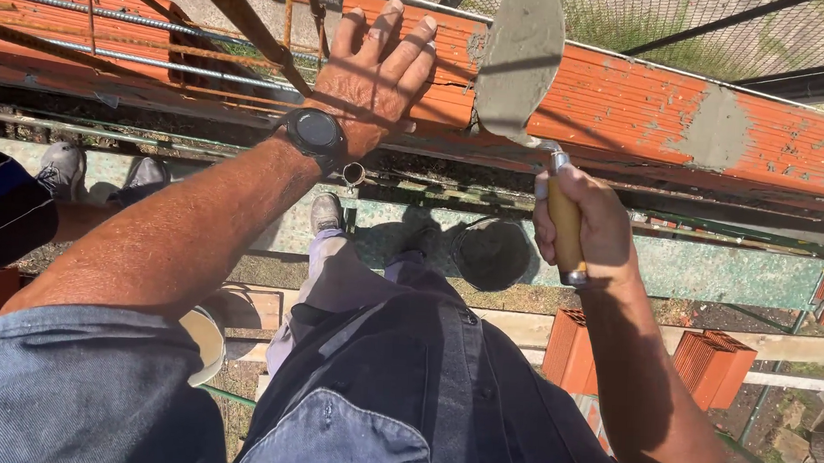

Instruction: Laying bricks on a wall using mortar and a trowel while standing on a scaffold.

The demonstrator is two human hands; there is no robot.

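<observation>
The left hand (374, 82), a black watch (316, 133) on its wrist, lies flat with fingers spread on the orange brick wall (622, 97). Just right of it, the right hand (584, 225) has its fingers wrapped tight around the wooden handle of a mortar-smeared trowel (519, 60), its blade raised against the bricks, above a bucket (492, 253).

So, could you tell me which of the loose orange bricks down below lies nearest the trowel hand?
The left brick, just beside the right forearm; the other brick sits farther right.
</observation>
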